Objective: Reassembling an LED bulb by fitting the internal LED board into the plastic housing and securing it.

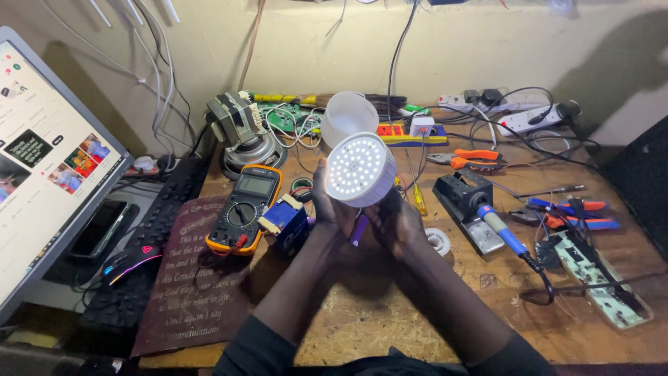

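Both hands cupped around one lit LED bulb [360, 169] over the middle of the workbench [390, 313]: left hand [330, 205] wraps its 8 o'clock side, right hand [395, 221] its 5 o'clock (fingers curled, not clenched). One white dome cover [346, 115] at 12, one multimeter [247, 207] at 9, one soldering iron [502, 232] at 3.

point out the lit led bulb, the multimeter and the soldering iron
lit LED bulb [358, 169], head view, on its glowing LED face
multimeter [245, 208], head view, on its dial
soldering iron [502, 232], head view, on its blue handle
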